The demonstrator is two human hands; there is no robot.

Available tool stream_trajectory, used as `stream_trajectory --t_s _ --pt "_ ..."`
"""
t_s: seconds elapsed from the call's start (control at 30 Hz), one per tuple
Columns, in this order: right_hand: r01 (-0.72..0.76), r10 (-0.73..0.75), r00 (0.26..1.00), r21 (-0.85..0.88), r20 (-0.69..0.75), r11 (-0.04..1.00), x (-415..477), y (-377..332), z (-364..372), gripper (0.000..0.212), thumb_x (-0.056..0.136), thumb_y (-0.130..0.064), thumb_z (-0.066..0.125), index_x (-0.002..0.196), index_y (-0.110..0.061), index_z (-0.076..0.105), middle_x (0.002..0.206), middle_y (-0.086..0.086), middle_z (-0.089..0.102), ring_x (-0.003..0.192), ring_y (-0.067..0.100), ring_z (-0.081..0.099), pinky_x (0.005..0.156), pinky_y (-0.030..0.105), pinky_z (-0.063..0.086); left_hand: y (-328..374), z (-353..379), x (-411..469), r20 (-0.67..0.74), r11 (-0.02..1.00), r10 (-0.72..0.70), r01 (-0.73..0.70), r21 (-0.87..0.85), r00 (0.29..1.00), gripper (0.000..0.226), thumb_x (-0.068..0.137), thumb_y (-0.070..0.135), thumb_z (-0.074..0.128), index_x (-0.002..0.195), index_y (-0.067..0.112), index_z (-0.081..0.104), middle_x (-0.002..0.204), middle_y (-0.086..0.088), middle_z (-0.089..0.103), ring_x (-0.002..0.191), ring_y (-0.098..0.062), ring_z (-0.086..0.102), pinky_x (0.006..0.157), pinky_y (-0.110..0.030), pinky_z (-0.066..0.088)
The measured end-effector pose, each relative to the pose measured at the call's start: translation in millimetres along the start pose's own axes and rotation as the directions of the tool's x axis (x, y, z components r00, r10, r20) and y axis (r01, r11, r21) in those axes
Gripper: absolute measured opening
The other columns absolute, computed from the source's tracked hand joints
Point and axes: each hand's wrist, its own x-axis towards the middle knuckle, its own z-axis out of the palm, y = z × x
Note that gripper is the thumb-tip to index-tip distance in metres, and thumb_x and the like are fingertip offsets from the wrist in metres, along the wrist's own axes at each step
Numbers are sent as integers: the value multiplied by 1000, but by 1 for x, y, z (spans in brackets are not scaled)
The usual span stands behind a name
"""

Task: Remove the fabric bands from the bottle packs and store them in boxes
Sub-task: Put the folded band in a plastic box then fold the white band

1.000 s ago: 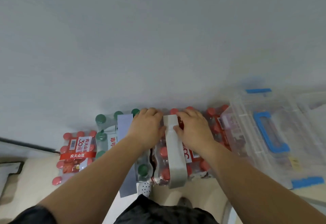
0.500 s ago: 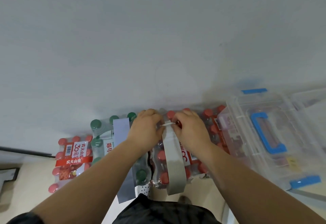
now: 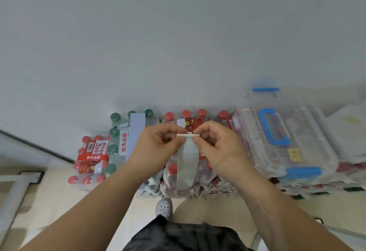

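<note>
Head-camera view down to a beige floor: wide grey fabric band pinched at its upper end between thumb and forefinger of left hand and right hand, fingers closed on the folded edge, the rest loosely curled, nothing else held. Upper end held just above a shrink-wrapped pack of red-capped bottles, lower length trailing toward 6 o'clock down the pack's front; whether looped underneath, impossible to tell. At 9 o'clock of the hands, a pack of green-capped bottles with a pale blue band across it; further toward 9 o'clock, a smaller red-capped pack, no band visible. At 3 o'clock, a clear plastic storage box with blue handle and latches, lid apparently shut. Likely trouble from here: a hard pull on a band caught below, dragging or tipping the pack toward the white perforated shoe at 6 o'clock; a thin pinch slipping off the edge; one hand spared for the latches, band left dangling.
</note>
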Motion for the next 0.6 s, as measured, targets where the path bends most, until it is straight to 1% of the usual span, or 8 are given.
stream_trajectory --t_s 0.07,0.13,0.2,0.3,0.37,0.43,0.53,0.6 --pt "8 -9 999 20 34 1000 -15 0 -5 26 92 -11 71 85 -35 66 73 0 67 64 12 58 59 28 49 4 7 -18 -37 1000 13 -13 -2 999 18 85 3 74 90 20 78 79 -24 69 70 -41 65 72 -47 58" --pt "12 -15 997 35 79 999 -29 2 -9 21 93 -12 70 88 -32 65 70 3 66 61 14 54 58 30 46 5 13 -37 -62 1000 29 -29 0 998 18 85 2 74 88 18 78 78 -27 67 72 -47 62 68 -52 55" --pt "23 -27 992 36 127 999 -43 2 -13 19 94 -12 69 88 -30 65 66 2 64 59 15 52 57 32 45 5 18 -55 -71 999 20 -22 -28 997 16 85 0 74 88 15 78 77 -29 64 66 -44 60 64 -53 54" --pt "14 -32 986 109 162 994 -63 0 -13 18 93 -8 69 88 -25 68 70 12 65 61 20 54 56 33 47 3 19 -78 -76 996 -18 11 -87 997 18 84 -4 73 84 14 78 79 -33 62 66 -33 58 63 -48 52" --pt "-11 -17 985 166 170 986 -75 -1 -8 19 92 -4 70 86 -22 69 71 14 66 63 21 55 59 32 47 1 18 -91 -80 994 -32 24 -104 996 20 83 -6 73 81 14 78 78 -34 62 64 -40 57 63 -49 52" --pt "-32 -3 984 190 177 981 -86 -3 -1 19 91 -2 70 85 -19 70 66 8 64 61 20 54 58 31 45 -2 14 -102 -77 993 -34 25 -119 996 18 83 -7 72 82 10 78 78 -35 62 66 -45 58 64 -54 52" --pt "-54 17 985 212 171 976 -97 -6 11 22 90 -1 71 84 -22 71 64 1 65 61 18 57 59 32 47 -8 6 -115 -85 987 -38 24 -156 996 17 82 -8 73 82 8 77 78 -34 63 68 -34 60 68 -53 54" --pt "-66 30 987 231 157 971 -102 -9 21 27 89 0 72 81 -26 73 67 -1 69 64 15 62 63 31 52 -12 -1 -121 -75 986 -36 24 -167 997 18 82 -7 73 82 11 78 77 -32 65 68 -33 61 68 -52 55"
